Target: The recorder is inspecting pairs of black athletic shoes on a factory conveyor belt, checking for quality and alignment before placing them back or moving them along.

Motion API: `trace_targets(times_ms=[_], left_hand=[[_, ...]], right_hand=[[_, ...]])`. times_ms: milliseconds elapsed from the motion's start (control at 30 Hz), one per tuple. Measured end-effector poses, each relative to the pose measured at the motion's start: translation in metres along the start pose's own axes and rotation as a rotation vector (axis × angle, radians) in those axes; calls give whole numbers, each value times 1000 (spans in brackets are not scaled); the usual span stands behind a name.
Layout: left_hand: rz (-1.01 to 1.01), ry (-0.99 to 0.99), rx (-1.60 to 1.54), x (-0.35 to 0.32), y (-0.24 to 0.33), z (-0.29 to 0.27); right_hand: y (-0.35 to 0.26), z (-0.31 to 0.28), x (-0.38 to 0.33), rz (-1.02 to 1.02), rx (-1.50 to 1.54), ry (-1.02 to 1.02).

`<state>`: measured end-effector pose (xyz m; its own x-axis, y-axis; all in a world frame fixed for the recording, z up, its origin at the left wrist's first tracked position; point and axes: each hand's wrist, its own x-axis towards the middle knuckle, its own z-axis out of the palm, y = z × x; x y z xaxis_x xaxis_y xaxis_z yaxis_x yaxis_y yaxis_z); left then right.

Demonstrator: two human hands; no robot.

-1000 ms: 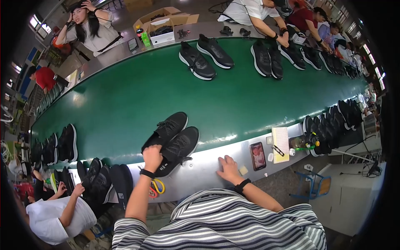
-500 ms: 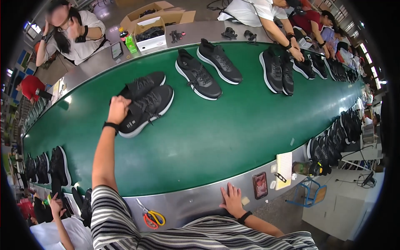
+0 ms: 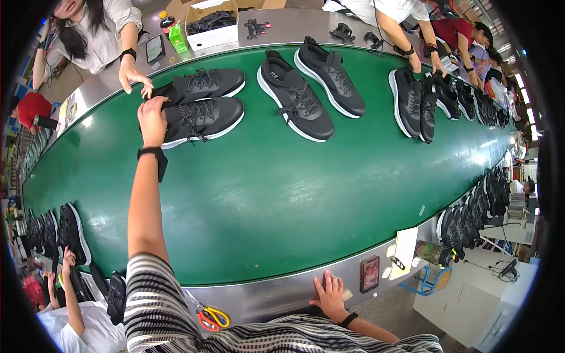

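Two black shoes (image 3: 218,115), heels at the fingers (image 3: 155,102) of the left hand (image 3: 153,120)

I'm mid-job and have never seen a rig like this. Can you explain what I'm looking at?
There's no robot here: these are a person's bare hands. The view looks down from a fisheye camera worn on the head, so straight edges bend near the rim.

The left hand reaches across a green surface to the heel end of a pair of black shoes; how firmly it grips isn't clear. A co-worker's hand comes in beside it from the far side.

The right hand rests on the metal ledge and holds nothing visible. Scissors and a phone lie there too. More black shoes stand along the green surface.
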<state>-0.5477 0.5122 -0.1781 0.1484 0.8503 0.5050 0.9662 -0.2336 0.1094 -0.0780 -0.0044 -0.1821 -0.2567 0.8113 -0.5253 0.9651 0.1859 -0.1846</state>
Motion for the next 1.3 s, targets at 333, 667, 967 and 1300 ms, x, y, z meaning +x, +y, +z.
trace_targets(times_ms=[333, 667, 967, 1300], left_hand=[[-521, -342, -114, -226, 101, -11], [-486, -348, 67, -229, 107, 9], [-481, -377, 110, -228, 112, 12], [-498, -413, 82, -224, 117, 16]], right_hand=[[20, -144, 149, -4, 718, 262], [79, -344, 451, 105, 523, 868], [85, -357, 511, 445, 120, 506], [75, -319, 411, 48, 211, 641]])
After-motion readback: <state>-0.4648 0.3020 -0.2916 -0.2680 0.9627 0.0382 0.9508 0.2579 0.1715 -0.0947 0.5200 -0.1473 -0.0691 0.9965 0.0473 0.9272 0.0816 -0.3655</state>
